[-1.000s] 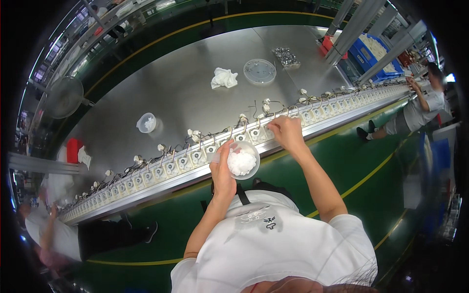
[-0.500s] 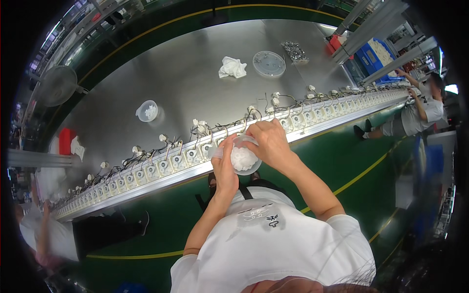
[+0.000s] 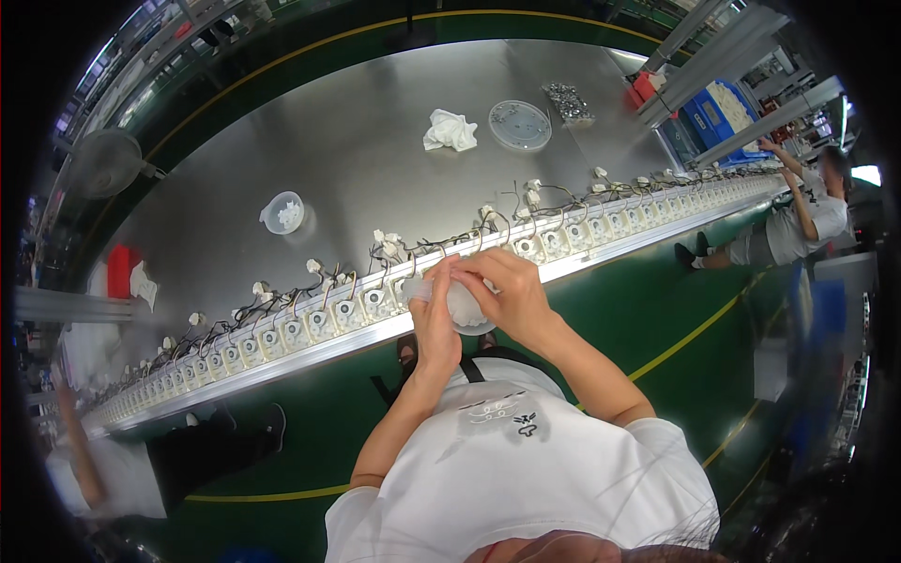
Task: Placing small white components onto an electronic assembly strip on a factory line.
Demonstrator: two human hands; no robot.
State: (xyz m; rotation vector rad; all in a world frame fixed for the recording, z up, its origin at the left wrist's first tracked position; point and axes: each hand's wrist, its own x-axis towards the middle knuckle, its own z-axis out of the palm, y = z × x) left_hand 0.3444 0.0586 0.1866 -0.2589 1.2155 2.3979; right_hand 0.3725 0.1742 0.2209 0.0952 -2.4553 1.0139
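Note:
Close in front of my body, my left hand (image 3: 434, 319) is closed around a translucent plastic cup (image 3: 475, 327) filled with small white parts. My right hand (image 3: 512, 293) is bent over the cup's far rim, its thumb and fingers pinched together against the left fingertips. Whatever the pinch may hold is too small to make out. Just beyond both hands runs a long metal rail (image 3: 361, 333) carrying a row of white square fittings (image 3: 378, 299), each with a round dark centre. Dark wires with white connectors (image 3: 386, 242) stick up along its far side.
On the steel table (image 3: 361, 141) stand a second cup (image 3: 283, 214) with white parts, a crumpled white cloth (image 3: 450, 130), a round clear dish (image 3: 519, 126) and a bag of metal pieces (image 3: 569, 103). Co-workers (image 3: 815, 214) stand by both rail ends. A fan (image 3: 105, 163) is at left.
My right hand has come up out of the cup, and its fingers now meet the left fingertips above the rim. The row on the rail has shifted slightly leftward in view.

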